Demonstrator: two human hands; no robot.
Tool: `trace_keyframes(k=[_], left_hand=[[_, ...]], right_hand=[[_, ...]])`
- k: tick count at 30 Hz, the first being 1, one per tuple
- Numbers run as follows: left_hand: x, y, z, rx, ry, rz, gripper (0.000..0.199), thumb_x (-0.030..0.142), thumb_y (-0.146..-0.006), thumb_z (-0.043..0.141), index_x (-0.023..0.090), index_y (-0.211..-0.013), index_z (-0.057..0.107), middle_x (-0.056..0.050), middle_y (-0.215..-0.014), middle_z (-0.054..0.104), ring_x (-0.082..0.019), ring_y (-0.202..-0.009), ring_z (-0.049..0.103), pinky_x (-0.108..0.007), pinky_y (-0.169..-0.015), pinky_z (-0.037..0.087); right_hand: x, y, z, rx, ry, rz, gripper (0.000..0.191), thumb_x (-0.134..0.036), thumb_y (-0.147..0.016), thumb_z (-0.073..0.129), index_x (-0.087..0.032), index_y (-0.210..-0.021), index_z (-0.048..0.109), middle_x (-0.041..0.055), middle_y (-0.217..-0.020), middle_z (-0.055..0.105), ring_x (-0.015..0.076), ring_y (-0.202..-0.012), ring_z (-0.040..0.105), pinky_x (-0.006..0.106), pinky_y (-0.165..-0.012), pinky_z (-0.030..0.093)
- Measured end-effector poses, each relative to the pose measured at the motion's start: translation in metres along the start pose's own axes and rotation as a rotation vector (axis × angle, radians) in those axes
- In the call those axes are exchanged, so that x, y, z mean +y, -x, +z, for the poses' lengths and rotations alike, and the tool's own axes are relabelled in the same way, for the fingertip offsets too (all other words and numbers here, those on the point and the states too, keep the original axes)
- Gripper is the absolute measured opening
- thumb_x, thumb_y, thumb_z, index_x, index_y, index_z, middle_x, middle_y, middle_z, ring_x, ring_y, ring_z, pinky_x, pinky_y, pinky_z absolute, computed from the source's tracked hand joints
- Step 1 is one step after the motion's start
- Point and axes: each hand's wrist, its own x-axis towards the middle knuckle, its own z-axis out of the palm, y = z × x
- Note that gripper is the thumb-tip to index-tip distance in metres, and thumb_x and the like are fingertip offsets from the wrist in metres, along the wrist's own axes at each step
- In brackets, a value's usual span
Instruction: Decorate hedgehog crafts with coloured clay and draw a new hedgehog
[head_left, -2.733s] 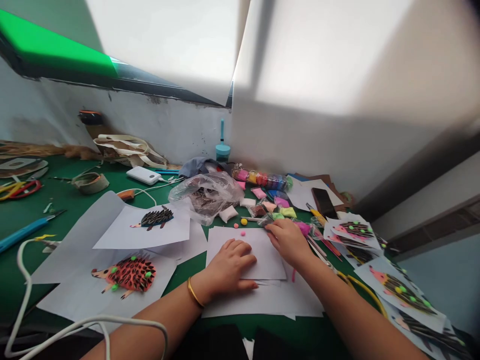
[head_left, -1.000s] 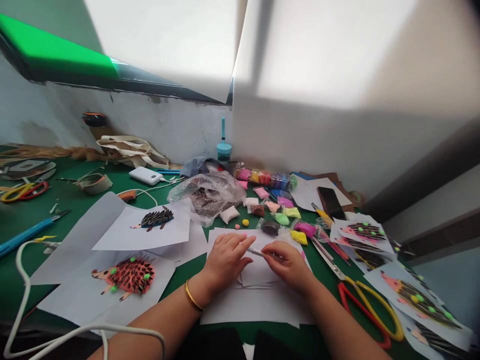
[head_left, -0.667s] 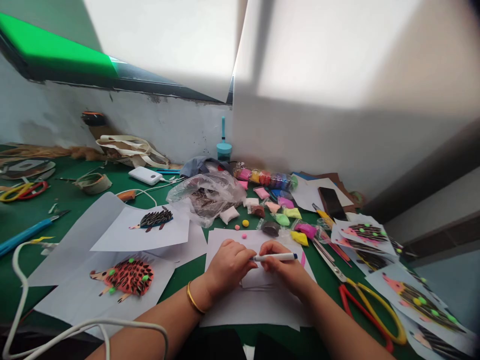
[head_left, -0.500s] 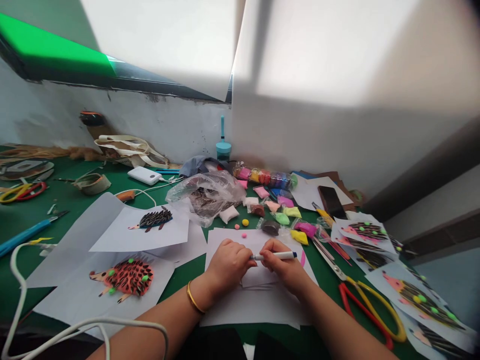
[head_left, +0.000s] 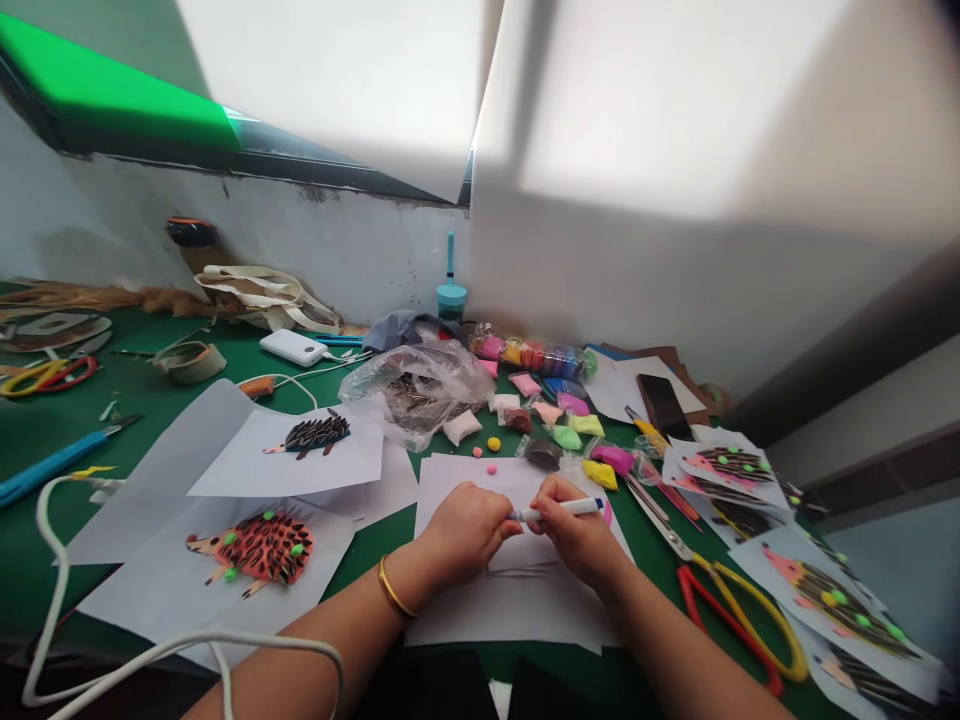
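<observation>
2 hands (head_left: 517, 532) grip 1 pen (head_left: 574, 507) above the green table (head_left: 375, 552).

Counting one marker (head_left: 574, 507) pointing right — three small balls (head_left: 492, 469) sitting mid-table. Two hedgehog pictures (head_left: 259, 548) lying left, one power bank (head_left: 292, 347) far left, one phone (head_left: 661, 405) far right. Two scissors pairs resting — one left (head_left: 52, 377), one right (head_left: 679, 545).
</observation>
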Motion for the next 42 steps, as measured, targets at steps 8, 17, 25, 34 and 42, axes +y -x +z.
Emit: trace_keyframes(k=[8,17,25,34,42], left_hand=[[-0.001,0.006,0.006,0.132,-0.076,0.006,0.029,0.041,-0.097,0.048,0.018,-0.082,0.057,-0.004,-0.078,0.064,-0.021,-0.074,0.058,-0.035,-0.071,0.033],[0.005,0.004,-0.002,0.038,0.005,0.058,0.035,0.038,-0.1,0.037,0.018,-0.077,0.053,-0.002,-0.073,0.062,-0.018,-0.068,0.054,-0.033,-0.07,0.033],[-0.025,0.012,-0.009,0.173,0.162,-0.149,0.053,0.045,-0.102,0.016,0.02,-0.064,0.044,-0.002,-0.062,0.053,-0.017,-0.061,0.047,-0.032,-0.064,0.033],[-0.034,0.012,-0.023,0.119,0.384,0.032,0.038,0.041,-0.1,0.038,0.02,-0.089,0.067,-0.006,-0.093,0.07,-0.02,-0.091,0.059,-0.034,-0.086,0.041],[-0.035,0.022,-0.027,-0.039,0.262,0.086,0.016,0.036,-0.09,0.061,0.028,-0.091,0.075,-0.001,-0.106,0.071,-0.021,-0.11,0.059,-0.035,-0.101,0.034]], right_hand=[[-0.001,0.0,0.004,0.003,-0.184,-0.01,0.026,-0.042,-0.087,0.065,-0.023,-0.074,0.053,-0.0034,-0.058,0.05,0.0132,-0.058,0.047,0.026,-0.054,0.03],[-0.006,0.002,0.005,-0.028,-0.229,0.052,0.028,-0.042,-0.083,0.069,-0.021,-0.072,0.054,-0.0035,-0.059,0.051,0.0117,-0.056,0.048,0.025,-0.053,0.033],[-0.02,-0.014,-0.031,0.255,-0.387,-0.102,0.036,-0.036,-0.082,0.07,-0.022,-0.064,0.042,-0.0103,-0.045,0.029,0.0076,-0.045,0.024,0.023,-0.053,0.037],[0.0,-0.008,-0.027,0.359,-0.024,-0.084,0.025,-0.041,-0.08,0.072,-0.022,-0.094,0.066,-0.0001,-0.072,0.061,0.0143,-0.068,0.056,0.028,-0.064,0.046],[-0.008,0.011,-0.01,0.233,0.329,-0.059,0.028,-0.042,-0.089,0.055,-0.02,-0.102,0.066,0.0047,-0.083,0.066,0.0203,-0.078,0.061,0.033,-0.073,0.05]])
